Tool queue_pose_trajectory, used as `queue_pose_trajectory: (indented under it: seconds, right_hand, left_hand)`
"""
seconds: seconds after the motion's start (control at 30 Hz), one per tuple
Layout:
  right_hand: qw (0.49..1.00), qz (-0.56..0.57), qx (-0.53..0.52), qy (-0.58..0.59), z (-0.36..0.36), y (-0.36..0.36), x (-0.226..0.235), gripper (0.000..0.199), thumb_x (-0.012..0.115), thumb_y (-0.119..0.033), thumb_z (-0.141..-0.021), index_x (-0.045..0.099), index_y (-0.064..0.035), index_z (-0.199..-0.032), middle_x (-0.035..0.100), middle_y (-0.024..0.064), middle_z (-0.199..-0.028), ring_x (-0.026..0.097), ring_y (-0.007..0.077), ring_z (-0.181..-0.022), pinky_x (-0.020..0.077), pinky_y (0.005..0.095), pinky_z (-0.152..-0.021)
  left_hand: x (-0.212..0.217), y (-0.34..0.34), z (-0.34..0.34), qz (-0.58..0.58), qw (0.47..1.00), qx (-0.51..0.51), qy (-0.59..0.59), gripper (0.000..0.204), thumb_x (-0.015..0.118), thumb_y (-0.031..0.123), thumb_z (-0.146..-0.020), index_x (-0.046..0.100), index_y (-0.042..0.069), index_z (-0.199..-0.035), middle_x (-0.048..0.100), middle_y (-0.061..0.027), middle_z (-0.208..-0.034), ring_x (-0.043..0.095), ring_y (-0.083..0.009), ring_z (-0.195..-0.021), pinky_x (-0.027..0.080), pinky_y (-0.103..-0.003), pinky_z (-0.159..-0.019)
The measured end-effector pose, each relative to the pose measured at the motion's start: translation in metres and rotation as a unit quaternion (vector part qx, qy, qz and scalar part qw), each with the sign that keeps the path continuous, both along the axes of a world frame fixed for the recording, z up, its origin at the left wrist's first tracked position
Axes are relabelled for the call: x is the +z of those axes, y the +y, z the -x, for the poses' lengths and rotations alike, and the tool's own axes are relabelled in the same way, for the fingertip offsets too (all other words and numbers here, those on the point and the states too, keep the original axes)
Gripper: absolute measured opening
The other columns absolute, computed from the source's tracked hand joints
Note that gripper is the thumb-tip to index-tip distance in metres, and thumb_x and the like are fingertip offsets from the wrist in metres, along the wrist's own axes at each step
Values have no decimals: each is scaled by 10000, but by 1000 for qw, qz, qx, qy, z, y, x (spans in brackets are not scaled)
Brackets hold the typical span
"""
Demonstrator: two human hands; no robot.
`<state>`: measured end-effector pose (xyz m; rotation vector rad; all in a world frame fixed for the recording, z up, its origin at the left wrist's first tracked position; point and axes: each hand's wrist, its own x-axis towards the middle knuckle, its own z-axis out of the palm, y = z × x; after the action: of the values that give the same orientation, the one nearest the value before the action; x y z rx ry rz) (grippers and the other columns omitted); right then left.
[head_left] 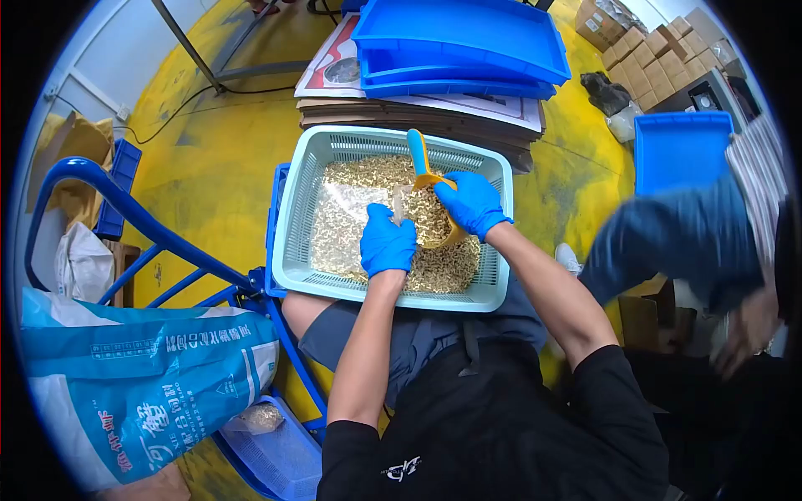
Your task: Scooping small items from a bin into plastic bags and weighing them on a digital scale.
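A pale green plastic basket point(288, 242) sits on my lap, holding a bed of small tan pellets point(443, 271). My left hand point(388, 242), in a blue glove, is closed with thumb and fingers on the edge of a clear plastic bag point(347, 209) lying over the pellets. My right hand point(473, 203), gloved too, grips the side of a yellow scoop point(455, 237), its fingers near the base of the teal handle point(417, 150), which points away from me. Pellets fill the scoop beside the bag. My right fingertips are partly hidden.
Stacked blue trays point(459, 37) rest on flattened cardboard point(418, 117) beyond the basket. At left stand a blue metal frame point(150, 225) and a large blue-and-white sack point(150, 376). Another person's leg point(668, 242) is close on the right, near a blue tray point(681, 150).
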<state>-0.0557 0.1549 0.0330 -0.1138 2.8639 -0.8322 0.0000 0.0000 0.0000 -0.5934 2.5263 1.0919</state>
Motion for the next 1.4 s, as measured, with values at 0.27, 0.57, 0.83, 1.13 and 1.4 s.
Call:
queue_pose_trajectory:
  seconds: [0.27,0.57,0.83,1.13,1.4]
  right_hand:
    - [999,43,-16,-2,6,11,-7,433,486,-444,-761,652,-47,-808,612,211,-762,594,375,-735,465,442,-671]
    - [986,157,-45,15,5,25,-24,451,463,-386,-776,618,-4,-961,613,228,-820,591,374,-779,451,423,-692]
    - [951,284,-123,11,1,35,-20,415,508,-292,-749,595,18,-1012,617,204,-843,597,296,-796,452,361,-726]
    - [910,386,-154,1,22,42,-14,405,568,-161,-690,581,48,-1038,609,100,-820,557,175,-728,437,288,-692]
    - [884,439,-163,15,15,39,-6,469,544,-77,-681,517,53,-1131,586,99,-933,549,156,-788,444,256,-716]
  left_hand:
    - [-26,-5,14,118,960,-101,234,366,510,218,-837,500,148,-1196,563,-159,-878,583,-338,-766,469,-430,-662]
    - [-21,-11,30,195,929,-172,264,363,437,402,-880,614,99,-787,572,-152,-753,577,-339,-667,454,-440,-591]
    - [-8,-8,40,86,976,-75,184,500,458,488,-844,612,51,-657,575,-208,-672,570,-369,-640,428,-445,-592]
    - [-14,6,21,70,966,103,225,497,585,529,-754,580,44,-865,613,-170,-719,588,-320,-614,458,-434,-595]
    - [-5,51,-5,-501,801,268,-186,520,486,500,-829,505,-3,-960,571,-119,-732,566,-205,-574,462,-314,-494]
